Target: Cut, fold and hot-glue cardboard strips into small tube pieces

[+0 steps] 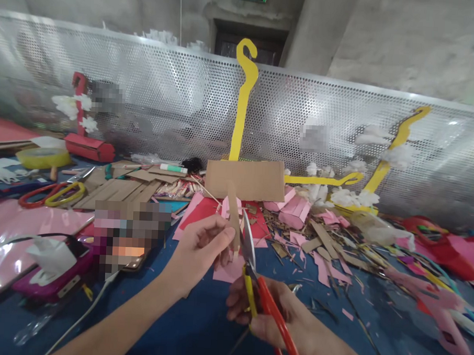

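Observation:
Between the thumb and fingers of my left hand (pixel 204 247) is a narrow strip of brown cardboard (pixel 233 214), held upright. My right hand (pixel 270 304) grips a pair of scissors (pixel 249 246) with red and yellow handles, the blades pointing up and away from me. The blades lie close along the strip's right side; I cannot tell whether they touch it. Behind the strip stands a brown cardboard piece (pixel 247 175), with a yellow hook-topped strip (pixel 242 115) rising above it. Pink and red paper (pixel 258 223) lies under and behind my hands.
Cardboard and pink paper scraps (pixel 320 249) litter the right side. At left are another pair of scissors (pixel 65 193), a tape roll (pixel 43 157), a purple tissue box (pixel 56 274) and a white cable (pixel 84 315). A perforated metal panel (pixel 185 102) closes off the back. A pink glue gun (pixel 431 301) lies right.

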`<state>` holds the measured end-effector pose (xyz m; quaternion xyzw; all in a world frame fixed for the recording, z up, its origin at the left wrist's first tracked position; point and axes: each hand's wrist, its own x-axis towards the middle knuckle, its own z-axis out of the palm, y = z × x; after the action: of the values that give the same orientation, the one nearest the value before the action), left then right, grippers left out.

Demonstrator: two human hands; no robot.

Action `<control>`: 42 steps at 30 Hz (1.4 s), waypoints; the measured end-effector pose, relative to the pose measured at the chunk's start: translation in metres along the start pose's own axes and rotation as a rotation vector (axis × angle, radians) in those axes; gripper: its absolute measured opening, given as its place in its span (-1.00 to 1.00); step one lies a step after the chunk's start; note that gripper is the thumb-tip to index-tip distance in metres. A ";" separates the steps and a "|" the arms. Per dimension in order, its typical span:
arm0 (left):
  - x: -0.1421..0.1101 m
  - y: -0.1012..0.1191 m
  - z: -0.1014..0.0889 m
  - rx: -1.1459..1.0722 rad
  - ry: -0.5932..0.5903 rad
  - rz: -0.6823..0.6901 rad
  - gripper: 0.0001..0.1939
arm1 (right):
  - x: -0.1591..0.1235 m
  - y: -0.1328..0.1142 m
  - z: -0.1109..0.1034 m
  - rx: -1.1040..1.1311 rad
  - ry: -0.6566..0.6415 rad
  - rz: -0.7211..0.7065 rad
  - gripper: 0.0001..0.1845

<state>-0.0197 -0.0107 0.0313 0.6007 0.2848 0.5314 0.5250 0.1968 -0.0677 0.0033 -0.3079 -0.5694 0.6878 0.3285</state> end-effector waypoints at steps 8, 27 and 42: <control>-0.002 -0.004 0.003 0.057 0.026 0.030 -0.72 | -0.001 0.001 0.002 0.034 -0.033 0.016 -0.22; -0.003 -0.004 0.007 -0.056 0.052 -0.034 -0.69 | 0.000 0.002 0.011 0.099 0.015 0.070 -0.26; -0.003 -0.001 0.007 -0.042 0.060 -0.017 -0.69 | 0.000 0.003 0.011 0.043 0.008 0.054 -0.45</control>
<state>-0.0136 -0.0154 0.0299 0.5708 0.2942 0.5507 0.5333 0.1879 -0.0749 0.0024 -0.3187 -0.5445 0.7075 0.3185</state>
